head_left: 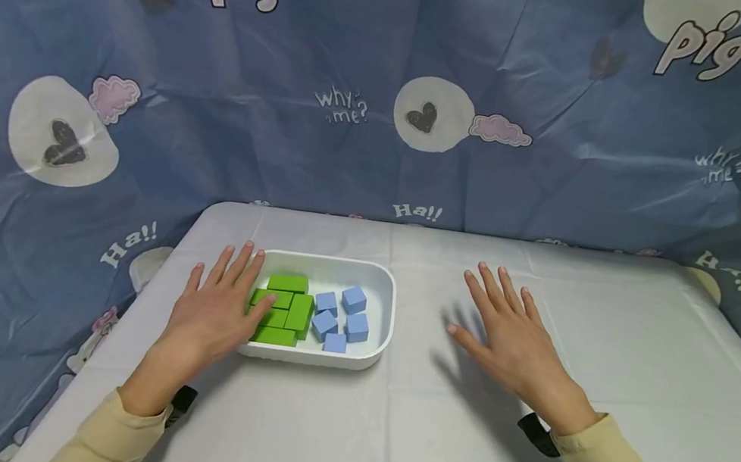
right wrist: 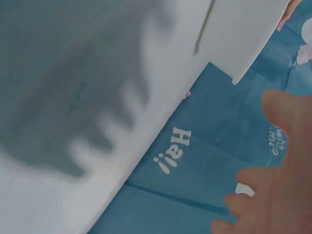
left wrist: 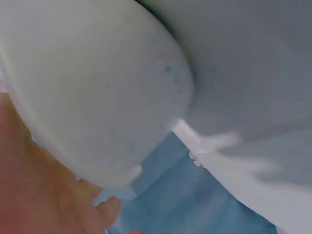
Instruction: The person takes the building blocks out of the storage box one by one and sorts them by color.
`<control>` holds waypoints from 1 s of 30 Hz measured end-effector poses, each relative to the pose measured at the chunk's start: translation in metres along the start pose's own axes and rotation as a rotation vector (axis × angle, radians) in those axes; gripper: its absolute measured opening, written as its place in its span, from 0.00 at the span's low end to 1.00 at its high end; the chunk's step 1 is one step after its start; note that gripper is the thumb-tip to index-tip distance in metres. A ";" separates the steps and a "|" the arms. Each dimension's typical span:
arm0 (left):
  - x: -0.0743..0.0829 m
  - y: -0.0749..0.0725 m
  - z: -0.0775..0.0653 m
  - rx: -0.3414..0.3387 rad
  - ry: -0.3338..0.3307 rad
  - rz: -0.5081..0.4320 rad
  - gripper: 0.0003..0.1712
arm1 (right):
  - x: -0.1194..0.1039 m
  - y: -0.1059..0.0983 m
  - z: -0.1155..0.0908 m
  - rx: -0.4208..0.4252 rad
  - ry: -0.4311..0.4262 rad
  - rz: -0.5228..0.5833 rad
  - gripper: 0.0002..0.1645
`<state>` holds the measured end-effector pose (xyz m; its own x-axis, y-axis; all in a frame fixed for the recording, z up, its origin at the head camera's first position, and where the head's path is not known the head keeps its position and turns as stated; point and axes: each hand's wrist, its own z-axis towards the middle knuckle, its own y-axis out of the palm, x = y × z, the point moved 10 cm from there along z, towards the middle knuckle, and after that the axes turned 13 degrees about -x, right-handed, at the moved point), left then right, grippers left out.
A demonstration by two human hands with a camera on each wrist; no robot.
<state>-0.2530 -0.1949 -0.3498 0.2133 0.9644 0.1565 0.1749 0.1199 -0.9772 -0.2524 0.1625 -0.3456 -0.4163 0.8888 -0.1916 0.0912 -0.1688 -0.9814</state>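
Observation:
A white tray (head_left: 377, 293) on the table holds several green blocks (head_left: 299, 313) on its left side and several light blue cubes (head_left: 353, 300) on its right. My left hand (head_left: 213, 312), fingers straight and spread, hovers at the tray's left end and hides part of it. In the left wrist view the tray's outer wall (left wrist: 107, 97) fills much of the picture beside that hand. My right hand (head_left: 512, 342) is held palm down with spread fingers above the table, right of the tray. Its fingers (right wrist: 253, 180) hold nothing.
A white cloth covers the table (head_left: 441, 452). Behind it and along its left side hangs a blue printed curtain (head_left: 351, 160). The right hand's shadow (right wrist: 87, 97) falls on the cloth. Dark straps (head_left: 538, 434) circle both wrists at the sleeves.

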 end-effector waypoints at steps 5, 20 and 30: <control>-0.009 0.003 -0.002 -0.013 0.005 -0.010 0.44 | -0.010 -0.003 0.006 0.037 -0.056 0.005 0.49; -0.020 0.017 -0.007 -0.078 0.003 -0.106 0.45 | -0.049 -0.008 0.026 0.140 -0.291 0.067 0.44; -0.021 0.019 -0.008 -0.071 0.009 -0.117 0.44 | -0.065 -0.004 0.047 0.117 -0.426 0.223 0.38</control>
<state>-0.2463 -0.2147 -0.3703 0.1959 0.9425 0.2709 0.2670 0.2145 -0.9395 -0.2679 0.0855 -0.3301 -0.7337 0.5763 -0.3600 0.1277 -0.4034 -0.9061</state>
